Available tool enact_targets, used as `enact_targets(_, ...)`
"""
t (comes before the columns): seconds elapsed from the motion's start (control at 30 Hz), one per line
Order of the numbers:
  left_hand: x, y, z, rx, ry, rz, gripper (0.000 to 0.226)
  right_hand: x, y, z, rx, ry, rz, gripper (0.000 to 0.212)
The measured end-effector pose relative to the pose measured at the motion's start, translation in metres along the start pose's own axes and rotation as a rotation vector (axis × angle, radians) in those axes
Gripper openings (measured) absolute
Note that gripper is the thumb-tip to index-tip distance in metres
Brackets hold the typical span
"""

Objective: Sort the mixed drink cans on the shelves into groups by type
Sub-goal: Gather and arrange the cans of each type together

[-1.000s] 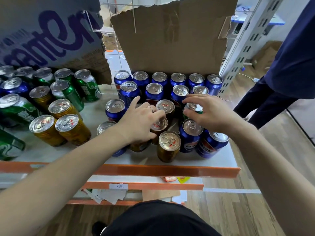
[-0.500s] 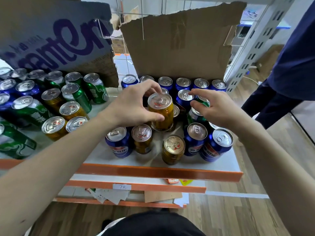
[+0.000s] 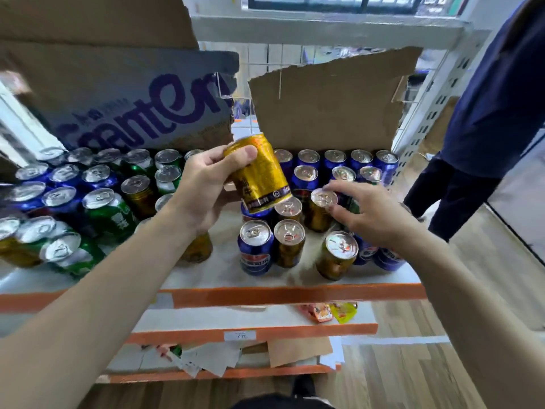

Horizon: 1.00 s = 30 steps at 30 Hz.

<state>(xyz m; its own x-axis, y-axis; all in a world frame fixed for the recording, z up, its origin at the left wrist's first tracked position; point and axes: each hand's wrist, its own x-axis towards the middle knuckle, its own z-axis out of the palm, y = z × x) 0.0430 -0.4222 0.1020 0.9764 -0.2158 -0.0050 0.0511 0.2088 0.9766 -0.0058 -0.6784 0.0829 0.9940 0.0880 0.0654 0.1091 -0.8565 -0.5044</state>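
My left hand (image 3: 200, 187) grips a gold can (image 3: 259, 175), lifted above the shelf and tilted with its top away from me. My right hand (image 3: 371, 214) reaches over the right group, and its forefinger and thumb pinch the rim of a second gold can (image 3: 317, 214) standing on the shelf (image 3: 295, 295). Blue cans (image 3: 334, 159) stand in rows at the back right. At the front stand a blue can (image 3: 255, 249) and two more gold cans (image 3: 289, 243) (image 3: 337, 255). Green, blue and gold cans (image 3: 109, 211) are mixed on the left.
A torn cardboard sheet (image 3: 324, 104) stands behind the blue cans, and a printed carton (image 3: 132, 107) hangs over the left cans. A person in dark clothes (image 3: 486, 113) stands at the right, beside the shelf upright. Lower shelves hold paper scraps and snack packets (image 3: 330, 311).
My left hand has lifted the gold can higher and tilted it. My right hand has moved from the green can onto a gold can's top.
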Motion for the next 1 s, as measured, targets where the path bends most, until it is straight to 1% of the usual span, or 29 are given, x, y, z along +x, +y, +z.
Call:
enact_targets(0.1, -0.014, -0.003, -0.005, -0.053, 0.004, -0.034, 0.023, -0.015, -0.011, 0.011, -0.015, 0.009, 0.059, 0.043)
enact_targets(0.17, -0.020, -0.009, -0.007, -0.083, -0.007, -0.067, 0.022, -0.020, -0.011, 0.014, -0.057, 0.080, 0.124, 0.044)
enact_targets(0.23, -0.024, -0.015, -0.007, -0.109, -0.021, -0.089, 0.027, -0.015, -0.002, 0.016, -0.056, 0.173, 0.247, 0.048)
enact_targets(0.3, -0.029, -0.020, -0.003, -0.120, -0.027, -0.101, 0.036, -0.002, 0.012, 0.016, -0.074, 0.203, 0.380, 0.057)
enact_targets(0.37, -0.036, -0.023, 0.003, -0.137, -0.009, -0.107, 0.038, 0.013, 0.025, 0.015, -0.159, 0.186, 0.491, 0.064)
enact_targets(0.4, -0.039, -0.024, 0.006, -0.139, -0.006, -0.110, 0.037, 0.020, 0.029, 0.016, -0.195, 0.174, 0.535, 0.064)
enact_targets(0.5, -0.047, -0.026, 0.013, -0.107, -0.006, -0.097, 0.040, 0.037, 0.045, 0.019, -0.260, 0.083, 0.575, 0.047)
enact_targets(0.6, -0.052, -0.026, 0.019, -0.065, 0.030, -0.099, 0.045, 0.049, 0.055, 0.018, -0.306, 0.037, 0.592, 0.042)
enact_targets(0.7, -0.057, -0.027, 0.027, -0.044, 0.102, -0.091, 0.051, 0.055, 0.066, 0.013, -0.285, 0.042, 0.576, 0.040)
enact_targets(0.8, -0.057, -0.030, 0.032, -0.017, 0.164, -0.059, 0.056, 0.053, 0.075, 0.007, -0.211, 0.079, 0.525, 0.054)
enact_targets(0.83, -0.056, -0.030, 0.034, -0.019, 0.183, -0.049, 0.057, 0.051, 0.077, 0.002, -0.190, 0.101, 0.489, 0.053)
enact_targets(0.87, -0.056, -0.031, 0.036, -0.029, 0.197, -0.039, 0.056, 0.049, 0.076, -0.004, -0.172, 0.135, 0.430, 0.051)
enact_targets(0.93, -0.055, -0.033, 0.040, -0.053, 0.221, -0.026, 0.051, 0.046, 0.077, -0.017, -0.097, 0.242, 0.243, 0.047)
enact_targets(1.0, -0.056, -0.033, 0.044, -0.092, 0.248, -0.013, 0.045, 0.039, 0.071, -0.030, 0.092, 0.333, 0.049, 0.044)
